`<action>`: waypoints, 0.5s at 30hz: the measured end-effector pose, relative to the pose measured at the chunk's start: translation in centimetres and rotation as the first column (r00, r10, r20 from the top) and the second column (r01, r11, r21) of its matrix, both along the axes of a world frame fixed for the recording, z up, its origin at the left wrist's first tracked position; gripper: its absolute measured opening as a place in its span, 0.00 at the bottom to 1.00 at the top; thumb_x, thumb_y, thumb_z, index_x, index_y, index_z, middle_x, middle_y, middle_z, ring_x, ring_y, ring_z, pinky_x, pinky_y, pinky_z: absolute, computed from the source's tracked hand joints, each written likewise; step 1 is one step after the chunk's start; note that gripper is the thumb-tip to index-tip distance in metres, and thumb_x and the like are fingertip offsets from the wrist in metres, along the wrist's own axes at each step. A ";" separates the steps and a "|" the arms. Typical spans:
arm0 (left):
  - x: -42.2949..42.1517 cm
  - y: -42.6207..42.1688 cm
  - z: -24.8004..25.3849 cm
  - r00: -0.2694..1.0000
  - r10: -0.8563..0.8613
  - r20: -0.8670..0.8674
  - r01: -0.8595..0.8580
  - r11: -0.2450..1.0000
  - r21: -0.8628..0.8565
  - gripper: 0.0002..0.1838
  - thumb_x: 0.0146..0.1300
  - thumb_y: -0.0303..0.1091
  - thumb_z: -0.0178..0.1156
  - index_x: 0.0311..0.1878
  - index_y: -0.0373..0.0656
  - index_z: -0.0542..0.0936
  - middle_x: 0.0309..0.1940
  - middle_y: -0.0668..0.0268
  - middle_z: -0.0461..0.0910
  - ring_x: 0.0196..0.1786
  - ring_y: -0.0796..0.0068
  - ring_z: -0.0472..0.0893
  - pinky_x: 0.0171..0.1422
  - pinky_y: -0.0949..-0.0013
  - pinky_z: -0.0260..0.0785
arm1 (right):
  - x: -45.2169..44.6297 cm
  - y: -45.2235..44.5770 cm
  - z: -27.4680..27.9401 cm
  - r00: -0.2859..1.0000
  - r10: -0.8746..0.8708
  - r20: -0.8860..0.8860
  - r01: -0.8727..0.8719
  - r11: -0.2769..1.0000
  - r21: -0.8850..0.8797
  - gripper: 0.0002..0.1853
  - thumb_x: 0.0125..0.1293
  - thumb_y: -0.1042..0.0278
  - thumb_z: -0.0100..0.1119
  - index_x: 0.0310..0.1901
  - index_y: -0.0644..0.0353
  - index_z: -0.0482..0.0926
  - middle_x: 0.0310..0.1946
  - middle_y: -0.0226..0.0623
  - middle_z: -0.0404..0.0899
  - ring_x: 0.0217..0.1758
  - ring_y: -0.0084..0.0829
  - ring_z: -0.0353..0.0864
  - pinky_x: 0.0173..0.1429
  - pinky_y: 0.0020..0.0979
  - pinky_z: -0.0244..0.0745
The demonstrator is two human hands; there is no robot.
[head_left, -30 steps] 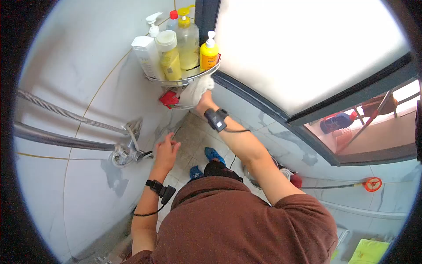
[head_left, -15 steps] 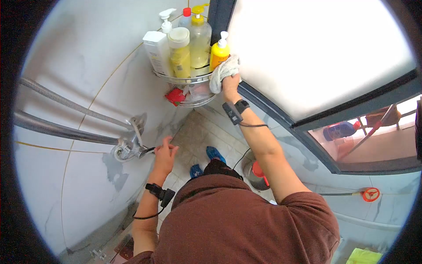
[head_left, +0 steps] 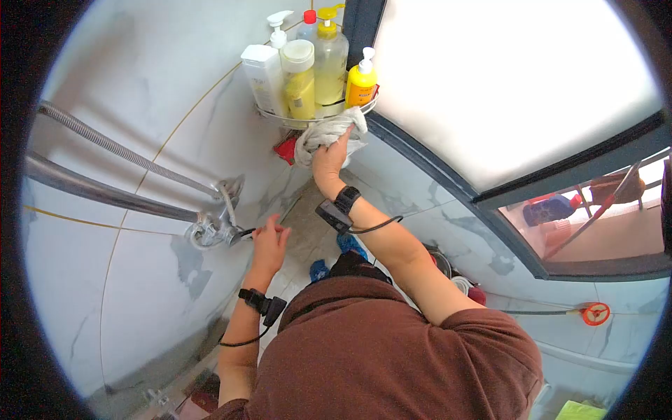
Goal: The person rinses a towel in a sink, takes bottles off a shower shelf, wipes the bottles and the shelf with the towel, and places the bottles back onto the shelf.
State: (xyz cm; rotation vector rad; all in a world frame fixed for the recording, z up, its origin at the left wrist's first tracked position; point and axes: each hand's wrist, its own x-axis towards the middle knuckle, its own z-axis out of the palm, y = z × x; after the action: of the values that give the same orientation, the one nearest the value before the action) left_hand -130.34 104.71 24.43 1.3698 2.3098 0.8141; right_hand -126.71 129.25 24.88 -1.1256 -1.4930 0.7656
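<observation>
My right hand grips a grey-white cloth against the front of a wire corner shelf. The bunched cloth hides part of the shelf's rim and most of its lower tier. On the shelf stand a white bottle, a yellow jar with a pale lid, a clear pump bottle with a yellow top and a yellow-orange pump bottle. My left hand, its fingers apart and holding nothing, is beside the shower tap on the left wall, near its dark lever.
A metal pipe and a ribbed hose run along the left wall to the tap. A dark-framed window opens inward on the right. Near it, a red valve wheel sits on the wall. A red packet shows below the shelf.
My right hand has moved the cloth left along the shelf's front, from below the yellow-orange bottle toward the middle. My left hand stays beside the tap. The view has shifted slightly.
</observation>
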 end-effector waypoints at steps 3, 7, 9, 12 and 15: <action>-0.2 -0.2 0.6 1.000 -0.001 0.024 0.001 1.000 0.003 0.22 0.64 0.38 0.56 0.59 0.43 0.65 0.35 0.61 0.81 0.42 0.56 0.79 0.60 0.53 0.56 | -0.1 -0.3 0.9 1.000 0.024 0.015 -0.024 0.999 -0.036 0.46 0.50 0.85 0.47 0.71 0.69 0.36 0.61 0.60 0.64 0.62 0.52 0.66 0.64 0.34 0.61; 0.5 -0.4 0.9 0.998 0.024 0.052 -0.022 0.999 -0.044 0.21 0.65 0.36 0.55 0.59 0.44 0.64 0.35 0.61 0.81 0.42 0.58 0.79 0.61 0.52 0.56 | -1.1 -0.6 1.6 0.995 -0.035 0.091 0.034 0.999 0.018 0.47 0.50 0.84 0.51 0.69 0.75 0.35 0.64 0.63 0.56 0.65 0.54 0.61 0.66 0.35 0.60; 0.9 -0.7 0.8 0.999 0.004 0.042 -0.002 0.999 -0.049 0.21 0.65 0.36 0.55 0.59 0.43 0.64 0.34 0.61 0.81 0.43 0.58 0.79 0.61 0.52 0.56 | -1.5 -1.5 3.3 0.999 -0.010 0.043 0.013 0.996 -0.086 0.47 0.49 0.84 0.52 0.68 0.77 0.35 0.65 0.64 0.53 0.66 0.54 0.59 0.67 0.36 0.59; 1.3 -0.4 1.0 0.999 -0.031 0.020 0.032 0.999 -0.038 0.21 0.65 0.36 0.55 0.59 0.43 0.65 0.35 0.61 0.81 0.43 0.58 0.79 0.62 0.51 0.55 | -1.2 -2.5 3.7 0.997 0.075 0.022 -0.070 0.978 -0.197 0.46 0.50 0.83 0.52 0.68 0.78 0.36 0.65 0.65 0.54 0.65 0.55 0.61 0.65 0.38 0.61; 1.3 0.1 0.8 0.999 -0.033 0.028 0.034 0.999 -0.025 0.21 0.65 0.36 0.55 0.58 0.42 0.66 0.35 0.61 0.81 0.44 0.58 0.79 0.61 0.51 0.56 | -2.5 -4.2 0.0 0.938 0.159 0.308 -0.144 0.987 -0.071 0.45 0.51 0.84 0.51 0.69 0.73 0.39 0.65 0.64 0.54 0.63 0.57 0.63 0.64 0.40 0.62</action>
State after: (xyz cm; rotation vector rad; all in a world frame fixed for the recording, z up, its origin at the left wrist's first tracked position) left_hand -129.00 104.77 25.27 1.3748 2.2626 0.7860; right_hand -129.22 125.08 24.90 -1.2203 -1.8538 0.7549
